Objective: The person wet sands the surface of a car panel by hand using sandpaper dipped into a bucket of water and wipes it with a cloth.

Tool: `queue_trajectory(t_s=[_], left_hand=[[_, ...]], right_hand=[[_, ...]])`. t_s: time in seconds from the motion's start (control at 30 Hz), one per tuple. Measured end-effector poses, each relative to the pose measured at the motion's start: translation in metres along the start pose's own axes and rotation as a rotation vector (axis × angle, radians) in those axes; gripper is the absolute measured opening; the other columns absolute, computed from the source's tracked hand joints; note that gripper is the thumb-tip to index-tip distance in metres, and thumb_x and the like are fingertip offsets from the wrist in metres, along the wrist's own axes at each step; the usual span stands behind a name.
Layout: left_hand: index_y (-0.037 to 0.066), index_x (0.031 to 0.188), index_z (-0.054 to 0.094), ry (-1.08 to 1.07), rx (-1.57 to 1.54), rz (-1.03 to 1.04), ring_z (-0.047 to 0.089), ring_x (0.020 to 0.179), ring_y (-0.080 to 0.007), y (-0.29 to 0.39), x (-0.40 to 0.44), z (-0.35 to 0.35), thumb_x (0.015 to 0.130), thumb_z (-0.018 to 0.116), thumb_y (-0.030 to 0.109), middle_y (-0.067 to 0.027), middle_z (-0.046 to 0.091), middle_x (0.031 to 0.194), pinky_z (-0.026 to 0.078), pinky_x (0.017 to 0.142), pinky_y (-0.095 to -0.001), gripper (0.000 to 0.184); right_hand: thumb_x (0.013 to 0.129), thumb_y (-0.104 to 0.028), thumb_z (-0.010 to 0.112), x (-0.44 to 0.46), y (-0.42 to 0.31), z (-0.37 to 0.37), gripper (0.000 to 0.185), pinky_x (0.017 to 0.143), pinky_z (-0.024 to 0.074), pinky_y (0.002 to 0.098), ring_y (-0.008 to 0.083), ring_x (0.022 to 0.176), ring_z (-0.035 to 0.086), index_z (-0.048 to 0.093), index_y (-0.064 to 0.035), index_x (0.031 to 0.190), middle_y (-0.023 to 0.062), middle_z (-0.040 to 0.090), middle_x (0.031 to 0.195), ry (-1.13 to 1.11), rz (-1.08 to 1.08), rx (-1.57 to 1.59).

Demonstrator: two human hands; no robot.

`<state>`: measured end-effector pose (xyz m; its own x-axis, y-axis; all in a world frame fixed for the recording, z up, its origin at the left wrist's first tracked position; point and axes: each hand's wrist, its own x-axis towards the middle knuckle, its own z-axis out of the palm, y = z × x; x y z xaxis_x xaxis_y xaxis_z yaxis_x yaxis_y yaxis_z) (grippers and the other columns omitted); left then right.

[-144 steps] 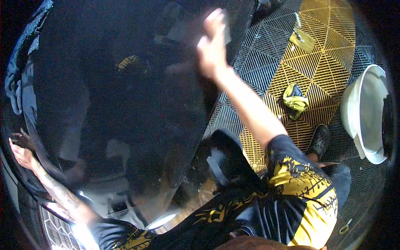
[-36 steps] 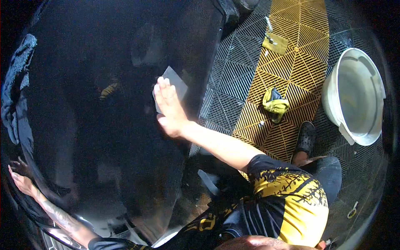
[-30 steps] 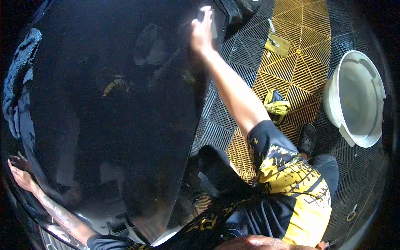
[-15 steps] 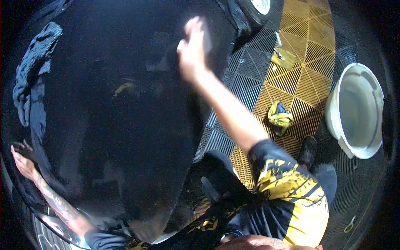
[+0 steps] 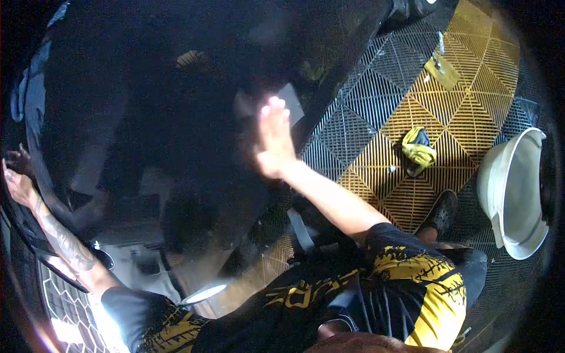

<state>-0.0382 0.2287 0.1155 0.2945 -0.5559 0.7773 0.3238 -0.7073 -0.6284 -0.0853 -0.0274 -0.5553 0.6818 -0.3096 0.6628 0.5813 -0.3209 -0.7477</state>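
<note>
A glossy black car body panel [image 5: 194, 135] fills the left and middle of the view, with reflections on it. My right hand [image 5: 275, 141] lies flat on or just over the panel, fingers stretched out and close together. By its fingertips is a pale angular patch [image 5: 291, 103]; I cannot tell if it is an object or a reflection. At the far left my left hand [image 5: 20, 187] is at the panel's edge, fingers extended, its reflection beside it. A dark blue cloth [image 5: 36, 88] lies along the left side, partly out of view.
To the right, a whitish tub [image 5: 497, 176] stands on black and yellow grated floor tiles [image 5: 406, 112]. A crumpled yellow and dark cloth [image 5: 419, 150] lies on the floor, with a flat yellowish piece [image 5: 442, 72] farther off. My shoe [image 5: 442, 210] is near the tub.
My right hand has moved back along the panel toward my body. The camera view has shifted, so the tub and floor cloth appear farther right. My left hand stays by the panel's edge.
</note>
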Motion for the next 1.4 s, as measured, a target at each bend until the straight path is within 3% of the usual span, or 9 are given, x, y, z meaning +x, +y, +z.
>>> queue_trajectory(t_s=[0.07, 0.13, 0.27, 0.53, 0.63, 0.67, 0.97, 1.07, 1.4], left_hand=[[-0.004, 0.127, 0.052, 0.355, 0.226, 0.534, 0.060, 0.105, -0.0431, 0.086, -0.007, -0.030, 0.092, 0.059, 0.038, -0.0252, 0.061, 0.117, 0.049, 0.091, -0.0488, 0.055], [-0.005, 0.127, 0.048, 0.276, 0.164, 0.465, 0.061, 0.102, -0.0426, 0.061, -0.004, -0.023, 0.084, 0.069, 0.043, -0.0256, 0.060, 0.113, 0.051, 0.087, -0.0482, 0.069], [-0.009, 0.123, 0.048, 0.341, 0.179, 0.597, 0.061, 0.098, -0.0423, 0.088, -0.006, -0.032, 0.083, 0.071, 0.041, -0.0267, 0.060, 0.109, 0.051, 0.086, -0.0488, 0.068], [-0.009, 0.122, 0.050, 0.393, 0.238, 0.629, 0.062, 0.096, -0.0414, 0.082, -0.002, -0.031, 0.082, 0.072, 0.047, -0.0257, 0.061, 0.108, 0.052, 0.085, -0.0472, 0.072], [-0.007, 0.123, 0.050, 0.368, 0.220, 0.608, 0.062, 0.097, -0.0411, 0.082, -0.008, -0.024, 0.083, 0.070, 0.047, -0.0252, 0.061, 0.109, 0.052, 0.086, -0.0469, 0.070], [-0.007, 0.123, 0.050, 0.376, 0.217, 0.606, 0.062, 0.098, -0.0410, 0.080, -0.010, -0.024, 0.083, 0.069, 0.046, -0.0251, 0.061, 0.109, 0.052, 0.086, -0.0469, 0.069], [-0.004, 0.125, 0.050, 0.377, 0.165, 0.532, 0.061, 0.101, -0.0402, 0.075, 0.002, -0.015, 0.086, 0.063, 0.046, -0.0236, 0.061, 0.112, 0.051, 0.087, -0.0462, 0.064], [-0.003, 0.125, 0.050, 0.363, 0.155, 0.508, 0.061, 0.101, -0.0400, 0.070, -0.001, -0.014, 0.087, 0.061, 0.045, -0.0231, 0.061, 0.113, 0.051, 0.088, -0.0460, 0.063], [0.001, 0.128, 0.051, 0.325, 0.101, 0.417, 0.060, 0.105, -0.0391, 0.059, 0.002, -0.007, 0.089, 0.055, 0.044, -0.0215, 0.061, 0.116, 0.050, 0.089, -0.0453, 0.058]], right_hand=[[0.082, -0.023, 0.052, 0.072, -0.002, -0.048, 0.085, 0.119, 0.0120, 0.0519, 0.0466, 0.145, 0.015, 0.011, 0.0147, 0.146, 0.0323, 0.015, 0.155, -0.531, 0.295, -0.883], [0.093, -0.018, 0.047, 0.113, 0.100, -0.047, 0.063, 0.109, 0.0336, 0.0441, 0.0302, 0.132, 0.042, 0.022, 0.0121, 0.142, 0.0300, 0.038, 0.141, 0.525, 0.178, 0.045], [0.099, -0.024, 0.047, 0.130, 0.193, -0.068, 0.040, 0.065, 0.0434, 0.0357, 0.0135, 0.076, 0.047, 0.038, 0.0017, 0.128, 0.0106, 0.050, 0.095, 0.118, 0.714, 0.425], [0.085, -0.023, 0.054, 0.037, 0.049, -0.020, 0.093, 0.120, -0.0090, 0.0350, 0.0260, 0.151, -0.006, -0.003, 0.0000, 0.154, 0.0144, -0.006, 0.163, 0.261, 0.424, 0.406], [0.096, -0.016, 0.049, 0.132, 0.157, -0.070, 0.037, 0.073, 0.0493, 0.0359, 0.0179, 0.075, 0.050, 0.039, -0.0029, 0.128, 0.0047, 0.053, 0.096, 0.509, 0.563, 0.467], [0.099, -0.030, 0.039, 0.147, 0.180, -0.083, 0.064, 0.120, 0.0096, 0.0338, 0.0321, 0.147, 0.016, 0.020, 0.0051, 0.149, 0.0209, 0.023, 0.157, 0.566, 0.312, 0.162], [0.086, -0.035, 0.049, -0.015, 0.017, 0.000, 0.090, 0.121, 0.0029, 0.0479, 0.0451, 0.147, -0.003, 0.004, 0.0115, 0.149, 0.0282, 0.002, 0.159, -0.352, 0.411, -0.529], [0.090, -0.011, 0.050, 0.091, 0.101, -0.052, 0.075, 0.120, 0.0150, 0.0353, 0.0278, 0.145, 0.022, 0.010, 0.0033, 0.152, 0.0199, 0.018, 0.158, 0.554, 0.439, 0.419], [0.085, -0.019, 0.056, -0.013, 0.042, -0.006, 0.089, 0.121, -0.0023, 0.0413, 0.0355, 0.149, -0.005, 0.003, 0.0041, 0.153, 0.0192, -0.004, 0.162, 0.115, 0.458, 0.116]])
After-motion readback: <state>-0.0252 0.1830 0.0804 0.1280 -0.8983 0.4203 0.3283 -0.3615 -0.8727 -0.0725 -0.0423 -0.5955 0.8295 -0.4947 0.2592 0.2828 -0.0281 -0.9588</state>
